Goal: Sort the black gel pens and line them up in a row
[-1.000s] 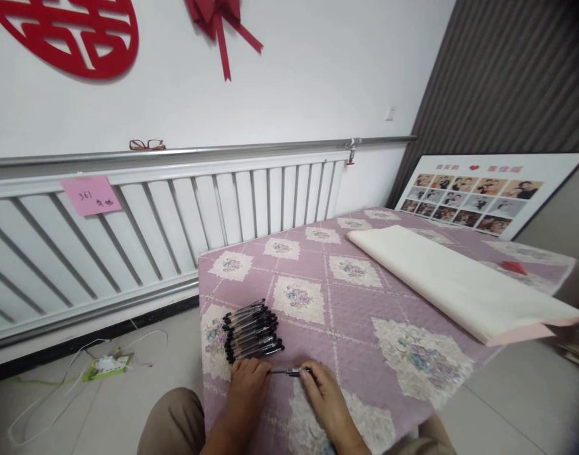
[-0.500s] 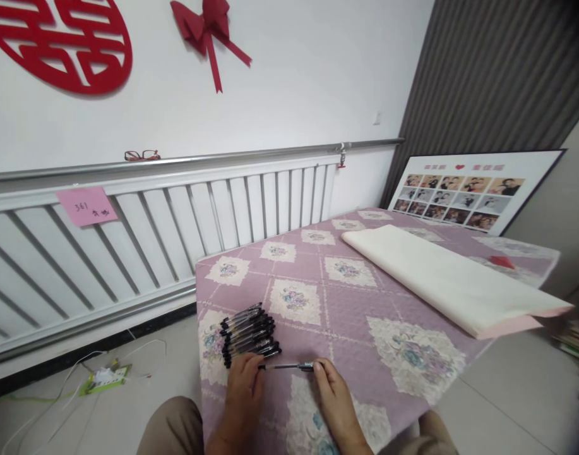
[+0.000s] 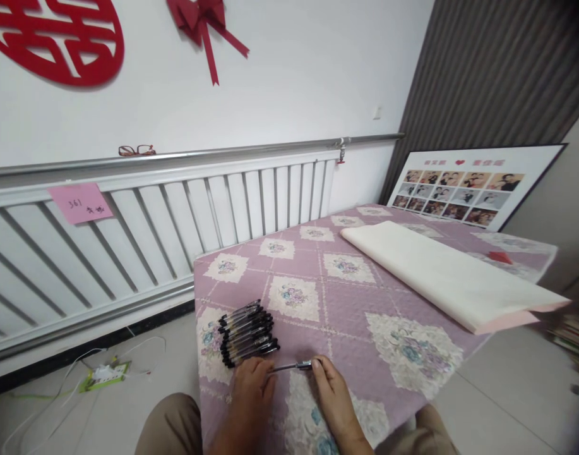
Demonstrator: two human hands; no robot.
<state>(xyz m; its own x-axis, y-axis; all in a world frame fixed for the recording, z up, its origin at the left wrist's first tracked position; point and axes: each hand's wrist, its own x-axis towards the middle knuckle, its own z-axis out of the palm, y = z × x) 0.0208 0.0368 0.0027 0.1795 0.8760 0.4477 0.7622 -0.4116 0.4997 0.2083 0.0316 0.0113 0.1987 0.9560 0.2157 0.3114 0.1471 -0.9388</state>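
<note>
A single pen [image 3: 292, 366] with a clear barrel and dark ends lies level between my two hands, just above the near part of the table. My right hand [image 3: 334, 395] is closed, pinching the pen's capped dark end between thumb and fingers. At the other end, my left hand [image 3: 254, 388] is closed around the tip, which its fingers hide. Right behind my left hand, a stack of several similar black pens [image 3: 247, 333] lies side by side on the flowered purple tablecloth [image 3: 298, 338].
Folded cream paper [image 3: 426, 272] lies on the table's right side, with a small red object [image 3: 500, 257] behind it. A photo board [image 3: 464, 158] leans at the back right. Along the wall runs a white radiator [image 3: 199, 215]; a power strip [image 3: 107, 375] sits on the floor.
My left hand has slid slightly right along the pen, so less of the barrel shows. The pen now tilts a little. The view has shifted slightly.
</note>
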